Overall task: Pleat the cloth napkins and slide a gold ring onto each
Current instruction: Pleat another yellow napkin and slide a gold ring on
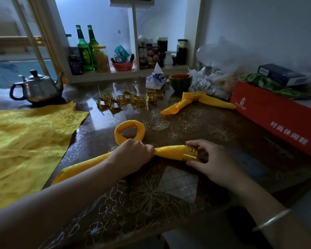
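A: Head view first, and only. Caught at which step?

B: Ringing a second napkin, to judge by the layout. Gripped the rolled yellow napkin [169,151] at its middle with the left hand [135,155], fingers [148,149] curled tight round the cloth just below the crossing of its loop [129,130]. Pinched the gold ring [190,155] with the right hand [212,164], forefinger above and thumb below, at the napkin's right-hand tip.

A: Fully on, or barely started?

B: Barely started. Sat over the very end of the roll, apart from the left hand, with bare cloth between. Lay low over the tabletop [187,133], towards the near edge; could not tell whether resting on it there. Trailed the other tail off to the left, ending just beside the flat yellow cloths [25,141].

A: And the rest of the job?

B: Showed one finished napkin [210,102] farther back on the right, ringed at the waist, just beside a red box [276,119]. Showed spare rings [122,101] clustered behind the loop, between a steel teapot [37,87] and that finished napkin. Found the flat cloths unpleated, so far from done, probably.

A: Called for what next?

B: Most likely a steady push of the ring leftward along the roll, towards the gripping hand. Would need the left squeeze firm, to hold the folds narrow enough to pass. Might snag or flatten a fold otherwise.
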Motion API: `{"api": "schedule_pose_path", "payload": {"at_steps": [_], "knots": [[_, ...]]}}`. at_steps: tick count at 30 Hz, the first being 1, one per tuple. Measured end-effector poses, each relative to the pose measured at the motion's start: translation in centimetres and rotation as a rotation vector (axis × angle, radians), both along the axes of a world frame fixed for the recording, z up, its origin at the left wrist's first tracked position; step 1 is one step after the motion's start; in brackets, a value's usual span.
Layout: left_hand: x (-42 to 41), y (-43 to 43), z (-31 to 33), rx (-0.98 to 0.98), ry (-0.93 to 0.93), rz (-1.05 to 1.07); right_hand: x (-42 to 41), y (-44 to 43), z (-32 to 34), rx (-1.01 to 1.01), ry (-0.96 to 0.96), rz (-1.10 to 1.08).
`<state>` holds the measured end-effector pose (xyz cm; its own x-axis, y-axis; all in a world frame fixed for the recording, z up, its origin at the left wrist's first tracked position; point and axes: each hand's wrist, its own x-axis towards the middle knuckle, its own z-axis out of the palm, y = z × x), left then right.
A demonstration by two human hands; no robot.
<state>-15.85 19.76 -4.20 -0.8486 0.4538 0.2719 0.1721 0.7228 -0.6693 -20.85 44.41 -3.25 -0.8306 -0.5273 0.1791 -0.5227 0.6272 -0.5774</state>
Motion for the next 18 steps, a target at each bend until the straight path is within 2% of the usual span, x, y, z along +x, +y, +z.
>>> {"api": "schedule_pose_path", "payload": {"at_steps": [7, 10, 12, 16, 18], "knots": [[-0.3, -0.4, -0.5, 0.055, 0.001, 0.018, -0.2, -4.3, 1.3, 0.187, 0.166, 0.101], [-0.5, -0.9, -1.0, 0.165, 0.028, 0.029, -0.2, -6.3, 1.3, 0.235, 0.234, 0.130], [0.1, -1.5, -1.1, 0.305, 0.064, 0.067, -0.2, -7.7, 1.2, 0.255, 0.255, 0.131], [2.0, -3.8, -1.1, 0.749, 0.068, 0.132, -0.2, -10.4, 1.2, 0.258, 0.265, 0.127], [2.7, -4.7, -1.3, 0.911, 0.064, 0.167, -0.3, -11.7, 1.1, 0.244, 0.251, 0.130]]}}
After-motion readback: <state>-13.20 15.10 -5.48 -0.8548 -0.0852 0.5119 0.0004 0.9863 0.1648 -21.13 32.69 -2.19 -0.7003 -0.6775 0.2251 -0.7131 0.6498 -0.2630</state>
